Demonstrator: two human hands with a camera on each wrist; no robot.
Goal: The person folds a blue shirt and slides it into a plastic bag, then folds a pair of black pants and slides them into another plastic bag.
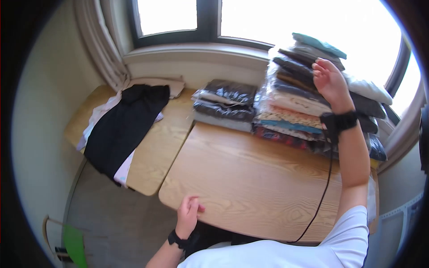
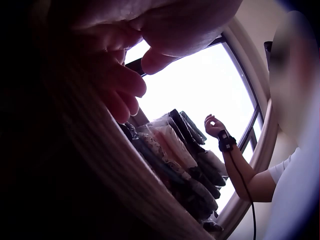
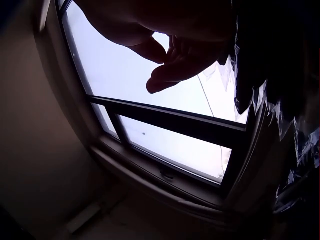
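Note:
My right hand (image 1: 331, 82) is raised in front of the upper part of a tall stack of folded clothes (image 1: 290, 96) in clear plastic bags. Its fingers bend loosely and hold nothing; in the right wrist view the hand (image 3: 175, 55) shows dark against the window, with shiny plastic close beside it. Low at the table's front edge is my left hand (image 1: 188, 216), fingers loosely bent with nothing in them. The left wrist view shows its fingers (image 2: 122, 87) near the edge of the wooden table (image 1: 250, 178).
Beside the tall stack sits a shorter pile of bagged clothes (image 1: 225, 105). On the left table (image 1: 156, 163), black trousers (image 1: 127, 127) lie over lighter garments and hang past the front edge. A window (image 1: 250, 20) runs behind. A black cable (image 1: 322, 196) trails from the right wristband.

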